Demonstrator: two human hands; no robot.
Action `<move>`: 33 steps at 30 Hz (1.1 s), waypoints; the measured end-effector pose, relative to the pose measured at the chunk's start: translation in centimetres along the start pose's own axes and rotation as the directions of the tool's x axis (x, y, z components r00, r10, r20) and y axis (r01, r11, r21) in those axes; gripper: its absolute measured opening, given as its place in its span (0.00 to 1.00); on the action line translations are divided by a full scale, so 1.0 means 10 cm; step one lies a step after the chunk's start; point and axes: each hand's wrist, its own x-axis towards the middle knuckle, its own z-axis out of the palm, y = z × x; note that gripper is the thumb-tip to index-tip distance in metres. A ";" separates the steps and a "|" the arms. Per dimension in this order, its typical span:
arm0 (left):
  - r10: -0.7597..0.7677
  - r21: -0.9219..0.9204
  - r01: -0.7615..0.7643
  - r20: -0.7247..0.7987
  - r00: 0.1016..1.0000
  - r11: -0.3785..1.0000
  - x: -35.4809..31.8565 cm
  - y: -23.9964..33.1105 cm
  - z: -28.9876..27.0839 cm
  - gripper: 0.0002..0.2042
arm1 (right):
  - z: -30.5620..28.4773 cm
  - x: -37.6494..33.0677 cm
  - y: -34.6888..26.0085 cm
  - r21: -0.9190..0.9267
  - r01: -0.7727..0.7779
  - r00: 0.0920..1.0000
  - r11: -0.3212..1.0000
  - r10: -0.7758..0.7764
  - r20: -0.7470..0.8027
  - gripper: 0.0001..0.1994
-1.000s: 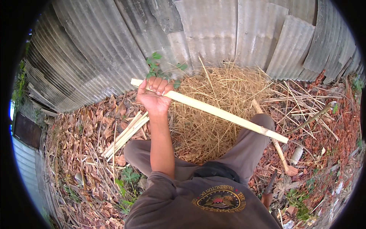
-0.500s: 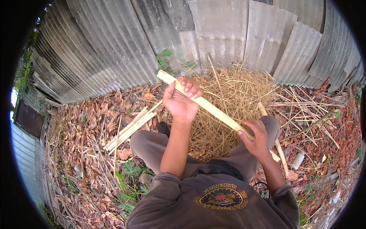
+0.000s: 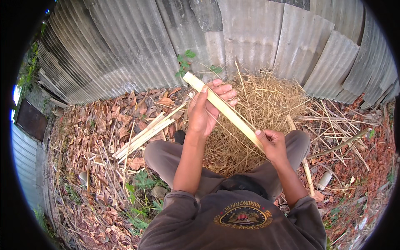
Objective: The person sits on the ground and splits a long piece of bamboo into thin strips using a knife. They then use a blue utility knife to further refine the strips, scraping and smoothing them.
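Note:
A long, flat, pale yellow bamboo strip (image 3: 234,117) slants across in front of me, its far end up and to the left. My left hand (image 3: 203,113) supports it near that end, thumb pressed on top and the fingers stretched out beneath, palm up. At the lower right end, my right hand (image 3: 273,146) grips the strip with the thumb along its upper face and the fingers curled in. Under the strip, between my bent legs, lies a heap of thin straw-coloured shavings (image 3: 266,98).
Several split strips (image 3: 143,139) lie on dry leaves at the left. A pale stick (image 3: 307,171) rests beside my right knee, with thin sticks (image 3: 339,125) beyond and a whitish cylinder (image 3: 325,178) nearby. A corrugated metal fence (image 3: 254,37) stands at the back.
My right hand has closed from loosely spread fingers to a tight grip on the strip's near end. The left hand's fingers have straightened from a curl around it. The view has shifted slightly.

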 end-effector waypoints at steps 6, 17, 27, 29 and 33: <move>-0.039 0.158 0.050 -0.075 0.996 0.986 -0.08 -0.07 -0.06 0.24 | 0.01 0.00 0.15 -0.098 0.029 0.992 0.995 -0.040 -0.118 0.15; -0.046 0.173 0.066 -0.118 0.992 0.983 -0.28 -0.31 -0.41 0.21 | 0.07 0.00 0.30 -0.341 0.040 0.964 0.939 -0.126 -0.233 0.12; -0.016 0.299 0.154 -0.418 0.908 0.942 -0.50 -0.17 -0.79 0.22 | 0.22 0.61 -0.38 -0.487 0.302 0.887 0.820 -0.428 -0.171 0.13; 0.016 0.251 0.121 -0.484 0.875 0.960 -0.61 -0.17 -0.95 0.20 | 0.14 0.90 -0.45 -0.403 0.222 0.903 0.888 -0.343 -0.260 0.14; 0.097 0.313 0.134 -0.625 0.775 0.940 -0.77 0.00 -1.25 0.19 | -0.28 1.59 -0.78 0.003 0.172 0.908 0.985 -0.158 -0.388 0.17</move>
